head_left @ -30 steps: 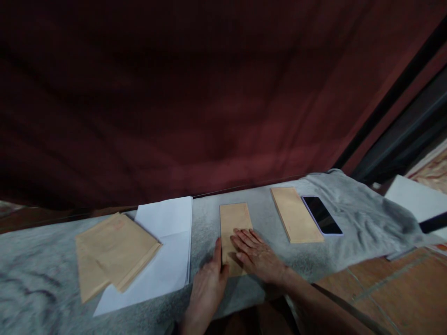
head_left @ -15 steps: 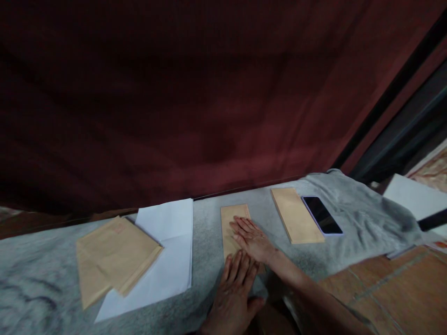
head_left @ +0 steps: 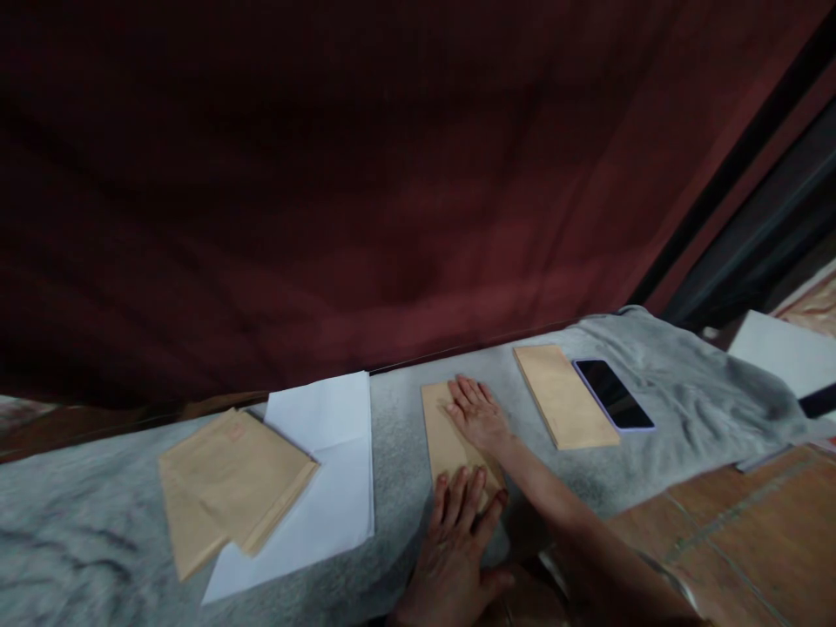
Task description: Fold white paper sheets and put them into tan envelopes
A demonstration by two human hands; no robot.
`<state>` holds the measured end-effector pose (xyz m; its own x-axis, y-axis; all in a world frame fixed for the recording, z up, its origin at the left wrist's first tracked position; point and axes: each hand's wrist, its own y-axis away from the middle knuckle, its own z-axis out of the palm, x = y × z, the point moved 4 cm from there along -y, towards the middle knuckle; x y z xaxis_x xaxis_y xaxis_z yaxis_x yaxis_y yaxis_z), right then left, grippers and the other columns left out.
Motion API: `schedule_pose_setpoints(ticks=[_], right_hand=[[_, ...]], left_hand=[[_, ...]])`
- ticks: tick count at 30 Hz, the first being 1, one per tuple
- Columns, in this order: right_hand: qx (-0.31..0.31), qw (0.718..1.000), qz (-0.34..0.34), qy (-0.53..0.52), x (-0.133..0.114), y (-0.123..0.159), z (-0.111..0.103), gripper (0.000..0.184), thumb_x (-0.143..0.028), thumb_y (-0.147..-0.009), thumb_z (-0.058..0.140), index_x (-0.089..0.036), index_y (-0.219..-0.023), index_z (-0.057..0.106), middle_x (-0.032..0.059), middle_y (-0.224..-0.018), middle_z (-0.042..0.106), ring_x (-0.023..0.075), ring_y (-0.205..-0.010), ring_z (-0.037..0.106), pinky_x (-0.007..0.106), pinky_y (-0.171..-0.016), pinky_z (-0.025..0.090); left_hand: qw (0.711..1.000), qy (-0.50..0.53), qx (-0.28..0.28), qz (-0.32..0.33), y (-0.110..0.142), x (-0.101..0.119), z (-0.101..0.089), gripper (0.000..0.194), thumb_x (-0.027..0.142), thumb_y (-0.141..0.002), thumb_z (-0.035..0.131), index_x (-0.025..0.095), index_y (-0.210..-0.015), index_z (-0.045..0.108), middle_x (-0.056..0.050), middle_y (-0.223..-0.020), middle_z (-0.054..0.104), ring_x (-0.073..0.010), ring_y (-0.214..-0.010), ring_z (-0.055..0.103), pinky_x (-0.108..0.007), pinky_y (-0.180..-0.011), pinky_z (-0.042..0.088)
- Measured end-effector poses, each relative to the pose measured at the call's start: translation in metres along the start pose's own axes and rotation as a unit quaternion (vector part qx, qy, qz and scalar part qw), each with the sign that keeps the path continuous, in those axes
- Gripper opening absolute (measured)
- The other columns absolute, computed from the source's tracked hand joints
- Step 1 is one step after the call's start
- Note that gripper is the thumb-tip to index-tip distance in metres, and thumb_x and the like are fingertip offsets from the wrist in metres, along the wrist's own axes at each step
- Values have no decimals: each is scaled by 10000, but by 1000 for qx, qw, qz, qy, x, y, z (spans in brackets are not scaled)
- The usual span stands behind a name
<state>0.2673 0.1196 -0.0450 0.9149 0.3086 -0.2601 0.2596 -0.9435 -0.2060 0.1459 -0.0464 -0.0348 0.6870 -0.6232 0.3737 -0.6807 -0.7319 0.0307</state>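
A brown paper envelope point(head_left: 441, 428) lies lengthwise on the grey cloth in front of me. My left hand point(head_left: 457, 540) rests flat on its near end, fingers slightly spread. Farther up, my right hand point(head_left: 482, 418) lies flat over the envelope's far right part, fingers stretched out. Both palms face down, and they cover much of the envelope's right side and near end. To the right sits a stack of brown envelopes point(head_left: 567, 396), apart from my hands.
A phone point(head_left: 614, 394) in a purple case lies beside the stack. At left, more brown envelopes point(head_left: 239, 479) overlap white paper sheets point(head_left: 333, 479). Grey cloth point(head_left: 398, 453) covers the narrow surface. Behind it hangs a dark red curtain point(head_left: 418, 218); tiled floor point(head_left: 738, 522) shows at right.
My right hand has slid up toward the envelope's far right corner. My left hand stays at the near end. The whole view has shifted slightly.
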Motion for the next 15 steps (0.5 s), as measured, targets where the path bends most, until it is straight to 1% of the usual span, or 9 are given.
schedule_pose_setpoints(ticks=[2,4,6,8,10,13,15], right_hand=[[7,1000,24,8,3,-2,0,599,-442,-1079,255,-127,-1581,341,166,-1627,304,300,-1521,282,552,-1240,205],[14,1000,26,11,3,-2,-1,614,-456,-1077,272,-108,-1578,342,178,-1626,301,312,-1519,283,553,-1243,192],[13,1000,-9,3,-1,-1,-1,599,-455,-1078,281,-128,-1573,359,162,-1625,313,301,-1518,290,545,-1248,183],[2,998,-60,-12,-7,0,-1,574,-450,-1080,281,-171,-1574,367,130,-1629,322,275,-1521,290,532,-1256,176],[-12,995,-95,-20,-14,1,1,573,-463,-1079,286,-195,-1581,352,108,-1635,317,256,-1523,285,519,-1261,175],[-29,993,-111,-22,-20,5,3,582,-476,-1076,296,-207,-1592,324,93,-1635,324,254,-1527,273,524,-1263,176],[-37,991,-124,-26,-22,8,3,561,-463,-1077,301,-234,-1588,333,74,-1629,341,257,-1526,277,543,-1265,155]], left_hand=[[1000,0,-2,2,1,0,1,943,597,-877,654,402,-1614,99,-10,-1712,-22,-380,-1564,84,-665,-1242,151],[1000,3,-2,2,2,1,1,933,597,-887,639,397,-1615,91,-10,-1714,-11,-369,-1566,90,-651,-1247,158],[1000,6,2,2,2,3,0,929,595,-893,632,387,-1617,89,-14,-1715,11,-362,-1566,101,-641,-1250,160],[1000,2,7,4,3,4,-2,930,587,-895,633,370,-1620,93,-22,-1716,35,-357,-1566,113,-634,-1254,154],[1000,-3,10,7,3,5,-3,934,588,-894,635,350,-1623,100,-31,-1716,49,-354,-1566,121,-626,-1258,149],[1000,-1,14,6,3,6,-4,933,610,-888,632,336,-1623,127,-42,-1716,48,-363,-1564,125,-633,-1255,153],[1000,5,15,6,3,6,-4,926,619,-887,629,347,-1621,134,-38,-1717,44,-367,-1563,127,-642,-1250,162]])
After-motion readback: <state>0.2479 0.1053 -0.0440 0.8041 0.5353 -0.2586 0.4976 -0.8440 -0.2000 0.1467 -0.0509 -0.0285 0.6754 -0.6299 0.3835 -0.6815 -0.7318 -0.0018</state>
